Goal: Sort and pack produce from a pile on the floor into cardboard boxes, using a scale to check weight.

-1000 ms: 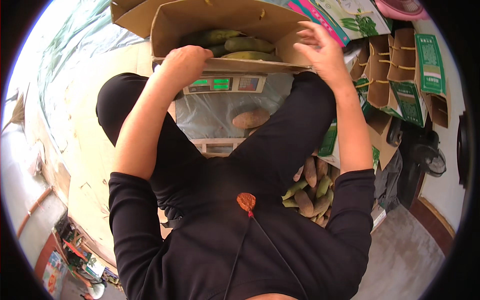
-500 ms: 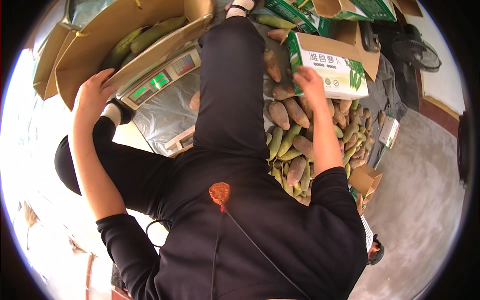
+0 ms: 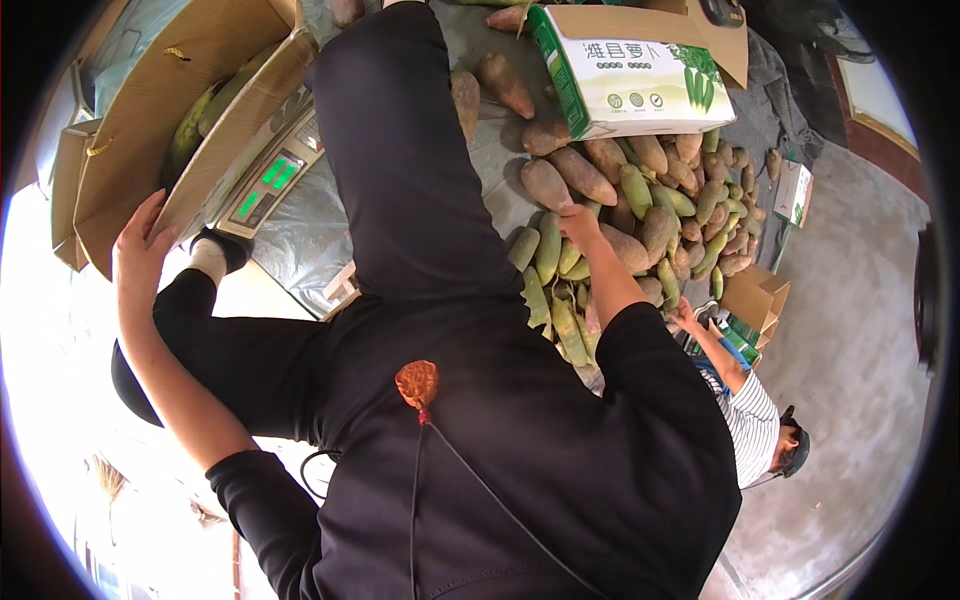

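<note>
My left hand [image 3: 142, 248] is at the near corner of a large open cardboard box [image 3: 110, 205], its fingers stretched out and thumb apart against the edge. Inside that box lie long green radishes [image 3: 188, 135]. My right hand [image 3: 580, 224] is closed at the near end of a soil-brown radish [image 3: 546, 186], at the edge of a big heap. The heap mixes brown, muddy radishes and cleaner green radishes [image 3: 635, 190]. The underside of my right fingers is hidden.
A scale with a green lit display [image 3: 272, 180] stands beside the large box. A white and green carton [image 3: 640, 90] sits behind the heap. At the right, a co-worker in a striped shirt [image 3: 755, 425] reaches toward the heap, near a small open carton [image 3: 755, 297].
My right hand has moved from beside the white and green carton down to a brown radish in the heap. The view has shifted, and more of the co-worker shows.
</note>
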Demonstrator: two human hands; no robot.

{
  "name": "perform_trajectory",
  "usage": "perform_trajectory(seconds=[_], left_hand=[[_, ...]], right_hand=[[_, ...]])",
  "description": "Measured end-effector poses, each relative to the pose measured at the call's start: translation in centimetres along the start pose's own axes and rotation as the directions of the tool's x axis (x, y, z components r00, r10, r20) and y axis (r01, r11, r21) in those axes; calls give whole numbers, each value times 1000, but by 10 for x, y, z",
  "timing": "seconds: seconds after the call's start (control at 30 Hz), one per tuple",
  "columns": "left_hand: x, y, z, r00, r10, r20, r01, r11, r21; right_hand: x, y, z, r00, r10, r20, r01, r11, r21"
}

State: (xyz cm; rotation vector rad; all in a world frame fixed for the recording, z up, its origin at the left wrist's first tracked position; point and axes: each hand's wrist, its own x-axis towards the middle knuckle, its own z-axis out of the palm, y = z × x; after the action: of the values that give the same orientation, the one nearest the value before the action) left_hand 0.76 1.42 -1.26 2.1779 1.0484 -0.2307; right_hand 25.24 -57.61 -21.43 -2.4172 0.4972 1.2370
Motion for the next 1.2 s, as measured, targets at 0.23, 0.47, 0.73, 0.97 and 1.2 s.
perform_trajectory(seconds=[0.23, 0.47, 0.73, 0.97, 1.2], left_hand=[[-6, -15, -2, 996, 63, -58, -64, 998, -11], [-2, 14, 8, 990, 132, -58, -120, 978, 169], [-19, 0, -2, 992, 29, -124, 6, 961, 277], [-14, 5, 0, 997, -31, -70, 53, 940, 336], [-10, 6, -2, 997, 31, -70, -9, 956, 293]], right_hand=[[9, 31, 67, 929, -230, 290, 370, 575, -729], [74, 118, 102, 949, -288, 127, 314, 840, -443], [42, 50, 107, 962, -102, 252, 258, 632, -731], [70, 98, 106, 928, -331, 174, 369, 733, -572], [56, 89, 55, 851, -496, 172, 524, 789, -320]])
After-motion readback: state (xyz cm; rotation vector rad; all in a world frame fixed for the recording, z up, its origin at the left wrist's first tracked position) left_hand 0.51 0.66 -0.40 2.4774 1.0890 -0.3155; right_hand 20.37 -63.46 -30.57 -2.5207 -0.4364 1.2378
